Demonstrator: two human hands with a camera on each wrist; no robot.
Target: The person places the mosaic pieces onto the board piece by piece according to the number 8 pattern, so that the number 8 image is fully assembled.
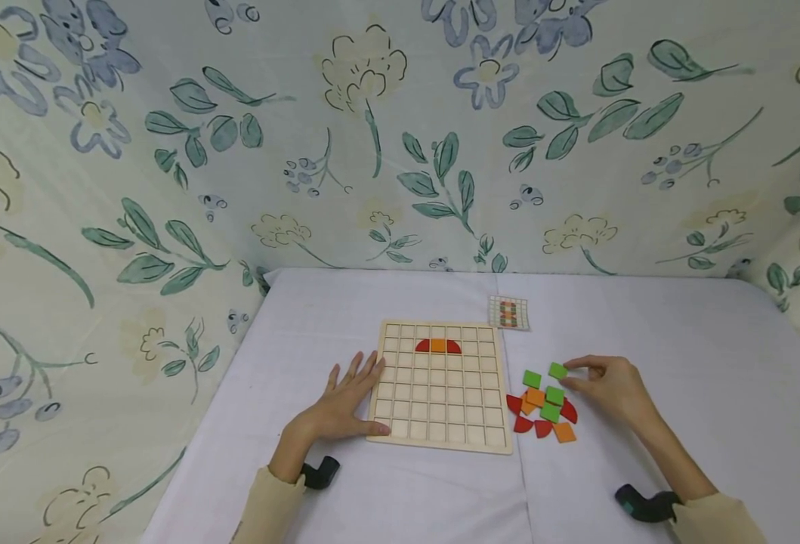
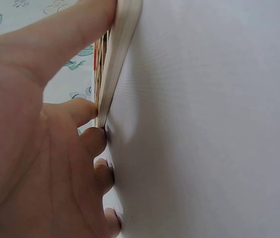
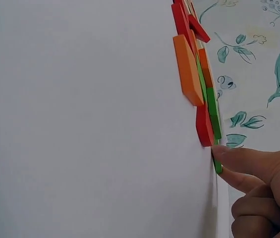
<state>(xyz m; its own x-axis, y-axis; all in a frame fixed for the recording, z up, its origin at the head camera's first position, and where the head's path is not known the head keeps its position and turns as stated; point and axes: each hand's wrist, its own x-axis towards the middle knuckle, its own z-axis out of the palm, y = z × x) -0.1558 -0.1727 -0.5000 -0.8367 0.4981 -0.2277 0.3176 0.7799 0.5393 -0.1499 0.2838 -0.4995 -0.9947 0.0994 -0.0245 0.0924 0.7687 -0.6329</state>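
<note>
A wooden grid board point(image 1: 440, 393) lies flat on the table, with a red quarter-round tile point(image 1: 423, 346), an orange square tile point(image 1: 438, 345) and another red quarter-round tile point(image 1: 453, 347) in a row near its top. My left hand point(image 1: 338, 400) rests with spread fingers along the board's left edge, the thumb on its lower left corner. To the right of the board, my right hand point(image 1: 613, 385) pinches a green square tile point(image 1: 558, 370) between thumb and index finger. In the right wrist view that green tile point(image 3: 217, 166) shows at the fingertips, low by the table.
Beside the board's right edge lies a loose pile of red quarter-round point(image 1: 543, 429), orange square point(image 1: 565, 432) and green square point(image 1: 532, 378) tiles, some overlapping. A small pattern card point(image 1: 508, 313) lies at the board's upper right corner. Floral cloth point(image 1: 400, 151) hangs behind the white-covered table point(image 1: 678, 325).
</note>
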